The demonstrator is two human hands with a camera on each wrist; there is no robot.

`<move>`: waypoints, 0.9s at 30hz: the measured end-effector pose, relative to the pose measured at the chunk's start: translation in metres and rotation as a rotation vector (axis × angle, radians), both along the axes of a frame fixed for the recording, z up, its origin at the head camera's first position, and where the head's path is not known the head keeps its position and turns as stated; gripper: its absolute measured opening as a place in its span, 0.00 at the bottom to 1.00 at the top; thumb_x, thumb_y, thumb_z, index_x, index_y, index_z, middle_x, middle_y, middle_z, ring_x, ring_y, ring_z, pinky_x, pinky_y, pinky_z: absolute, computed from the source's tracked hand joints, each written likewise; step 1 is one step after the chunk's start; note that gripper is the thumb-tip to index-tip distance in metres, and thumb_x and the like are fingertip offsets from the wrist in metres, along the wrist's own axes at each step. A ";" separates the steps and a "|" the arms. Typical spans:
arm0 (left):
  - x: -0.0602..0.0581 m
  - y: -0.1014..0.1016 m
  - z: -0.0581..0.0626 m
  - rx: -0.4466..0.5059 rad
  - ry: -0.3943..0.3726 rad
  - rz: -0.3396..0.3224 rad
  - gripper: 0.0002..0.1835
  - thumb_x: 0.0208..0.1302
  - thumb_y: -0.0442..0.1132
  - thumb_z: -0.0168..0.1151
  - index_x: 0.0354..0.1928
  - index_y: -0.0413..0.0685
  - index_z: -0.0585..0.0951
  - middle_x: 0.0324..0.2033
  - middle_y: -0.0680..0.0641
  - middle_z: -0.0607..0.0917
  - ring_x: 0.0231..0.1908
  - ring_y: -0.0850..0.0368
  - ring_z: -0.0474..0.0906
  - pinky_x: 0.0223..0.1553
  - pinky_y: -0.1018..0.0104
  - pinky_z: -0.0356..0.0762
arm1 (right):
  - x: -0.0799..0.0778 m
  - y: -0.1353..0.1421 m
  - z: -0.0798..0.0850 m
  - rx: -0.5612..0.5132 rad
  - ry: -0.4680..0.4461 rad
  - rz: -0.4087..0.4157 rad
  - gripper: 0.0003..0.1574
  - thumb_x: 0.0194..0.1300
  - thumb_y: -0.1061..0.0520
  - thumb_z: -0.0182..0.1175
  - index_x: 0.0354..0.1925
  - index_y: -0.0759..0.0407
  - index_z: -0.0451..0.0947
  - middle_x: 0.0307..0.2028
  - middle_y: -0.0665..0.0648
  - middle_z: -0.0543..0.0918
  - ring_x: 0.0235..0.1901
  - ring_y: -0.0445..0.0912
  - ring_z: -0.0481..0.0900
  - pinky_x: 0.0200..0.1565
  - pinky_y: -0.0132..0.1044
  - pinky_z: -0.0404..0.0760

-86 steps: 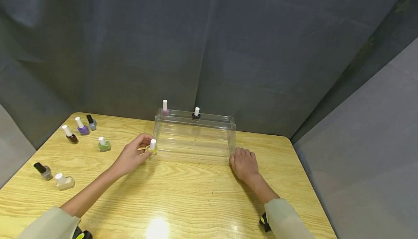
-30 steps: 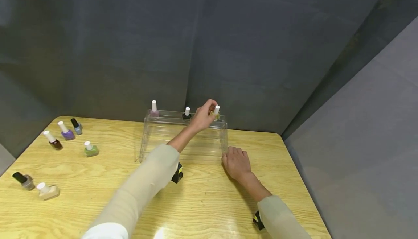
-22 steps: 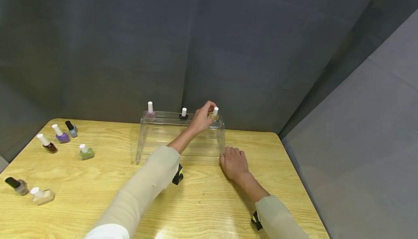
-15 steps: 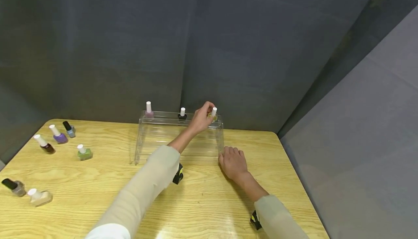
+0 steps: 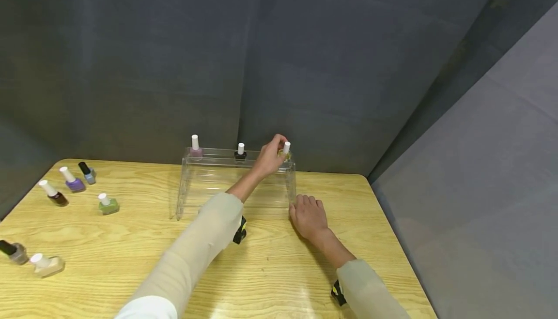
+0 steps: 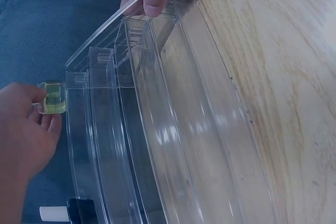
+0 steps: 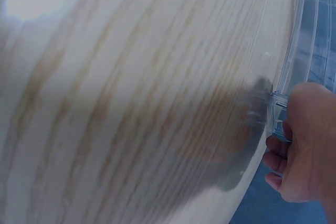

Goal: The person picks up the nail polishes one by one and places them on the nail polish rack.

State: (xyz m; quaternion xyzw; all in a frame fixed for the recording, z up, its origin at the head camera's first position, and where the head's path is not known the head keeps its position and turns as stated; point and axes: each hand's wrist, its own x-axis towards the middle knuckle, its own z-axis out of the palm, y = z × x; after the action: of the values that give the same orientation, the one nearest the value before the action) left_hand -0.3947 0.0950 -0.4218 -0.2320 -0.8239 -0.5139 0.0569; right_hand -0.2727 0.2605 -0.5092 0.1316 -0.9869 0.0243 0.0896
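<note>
A clear tiered nail polish rack (image 5: 233, 187) stands near the back of the table. At the right end of its top tier, my left hand (image 5: 269, 158) holds a yellow nail polish bottle (image 5: 286, 149) with a white cap. In the left wrist view this yellow bottle (image 6: 53, 98) is pinched at the tier's edge; whether it bears on the tier I cannot tell. My right hand (image 5: 308, 216) grips the rack's front right corner, its fingers (image 7: 275, 162) curled by the side panel. A pale purple bottle (image 5: 196, 152) and a black bottle (image 5: 240, 155) stand upright on the top tier.
On the table's left lie a dark red bottle (image 5: 57, 198), a purple bottle (image 5: 76, 185), a light blue bottle (image 5: 89, 177), a green bottle (image 5: 108, 206), a greyish bottle (image 5: 19, 254) and a cream bottle (image 5: 51, 266). A dark curtain (image 5: 279, 67) hangs behind the table (image 5: 261, 280).
My left hand has carried the yellow bottle from the rack's front left to the right end of the top tier, then stayed there. My right hand keeps its grip. The view has shifted slightly.
</note>
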 end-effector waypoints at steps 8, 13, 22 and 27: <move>-0.002 0.003 -0.003 -0.048 0.012 0.017 0.19 0.68 0.26 0.61 0.57 0.44 0.71 0.51 0.41 0.79 0.57 0.48 0.76 0.57 0.57 0.76 | 0.001 -0.002 -0.001 0.002 -0.009 -0.009 0.19 0.80 0.50 0.42 0.30 0.56 0.58 0.25 0.51 0.58 0.32 0.52 0.65 0.44 0.51 0.69; -0.002 0.002 -0.007 -0.090 0.008 0.013 0.18 0.68 0.26 0.60 0.56 0.44 0.71 0.51 0.40 0.79 0.56 0.47 0.76 0.55 0.56 0.76 | 0.000 -0.005 0.002 0.024 -0.034 -0.029 0.20 0.80 0.49 0.42 0.31 0.58 0.60 0.27 0.53 0.63 0.33 0.53 0.67 0.45 0.51 0.69; 0.001 0.002 -0.008 -0.125 0.022 0.004 0.16 0.69 0.26 0.59 0.55 0.42 0.71 0.49 0.40 0.80 0.55 0.47 0.77 0.53 0.55 0.77 | 0.002 -0.005 0.003 0.009 -0.017 -0.005 0.19 0.79 0.50 0.43 0.31 0.56 0.59 0.26 0.52 0.59 0.32 0.51 0.63 0.43 0.50 0.68; 0.001 0.003 -0.008 -0.147 0.023 0.015 0.17 0.68 0.25 0.60 0.56 0.42 0.71 0.50 0.40 0.81 0.55 0.48 0.77 0.53 0.56 0.77 | 0.001 -0.006 0.002 0.015 -0.030 -0.012 0.19 0.80 0.49 0.41 0.32 0.57 0.60 0.27 0.53 0.61 0.32 0.52 0.64 0.43 0.50 0.68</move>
State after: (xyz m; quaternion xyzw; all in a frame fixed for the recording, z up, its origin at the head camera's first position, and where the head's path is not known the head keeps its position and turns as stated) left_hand -0.3937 0.0976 -0.4302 -0.2352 -0.8604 -0.4490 0.0532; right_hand -0.2719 0.2546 -0.5068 0.1258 -0.9891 0.0183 0.0737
